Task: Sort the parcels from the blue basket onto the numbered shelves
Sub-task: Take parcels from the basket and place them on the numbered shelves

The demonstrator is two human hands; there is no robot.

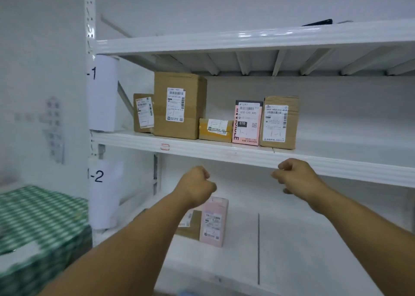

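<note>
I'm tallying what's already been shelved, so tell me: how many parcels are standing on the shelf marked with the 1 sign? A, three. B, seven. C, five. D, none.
C: five parcels line that shelf: a small brown box, a tall brown box, a flat yellow-taped box, a pink parcel and another brown box.

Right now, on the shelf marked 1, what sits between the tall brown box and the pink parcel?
A low yellow-taped carton sits between the tall brown box and pink parcel, in the head view.
</note>
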